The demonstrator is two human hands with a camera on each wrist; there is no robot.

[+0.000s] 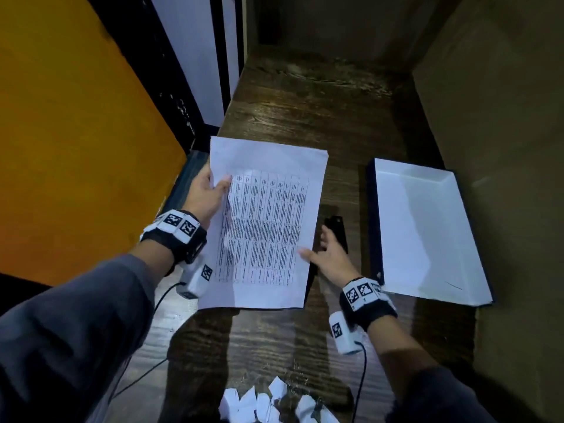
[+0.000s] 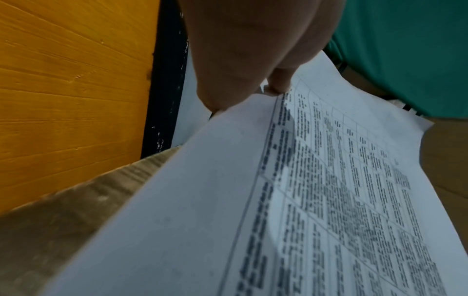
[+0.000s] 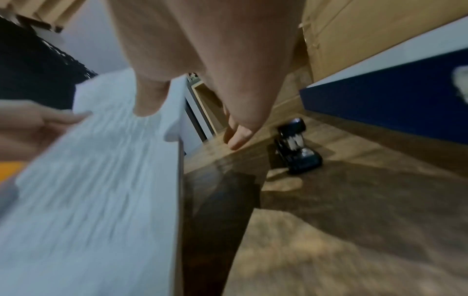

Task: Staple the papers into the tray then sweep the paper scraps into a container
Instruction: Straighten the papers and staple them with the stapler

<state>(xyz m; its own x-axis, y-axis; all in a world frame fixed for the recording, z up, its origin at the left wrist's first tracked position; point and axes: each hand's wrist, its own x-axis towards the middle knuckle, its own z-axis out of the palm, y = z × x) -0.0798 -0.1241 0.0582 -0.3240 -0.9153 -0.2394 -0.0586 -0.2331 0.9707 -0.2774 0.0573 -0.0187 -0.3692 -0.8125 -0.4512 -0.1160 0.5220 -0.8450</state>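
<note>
A stack of printed papers [image 1: 265, 227] [image 2: 329, 200] [image 3: 96, 180] is lifted off the dark wooden table [image 1: 305, 102]. My left hand [image 1: 213, 190] [image 2: 240, 60] pinches its left edge, thumb on top and fingers beneath. At the sheets' right edge my right hand [image 1: 326, 254] [image 3: 202, 60] rests only its thumb on the paper; its fingers stretch past the edge, above a black stapler [image 1: 337, 227] [image 3: 296, 148] lying on the table. To the right lies a tray [image 1: 427, 233] [image 3: 392, 104] with a white inside and dark blue walls, nothing in it. White paper scraps [image 1: 268, 404] lie at the near edge.
An orange panel [image 1: 76, 148] stands close on the left. A tall cardboard box [image 1: 503, 148] rises just right of the tray. Thin black cables run from both wrist cameras across the near part of the table.
</note>
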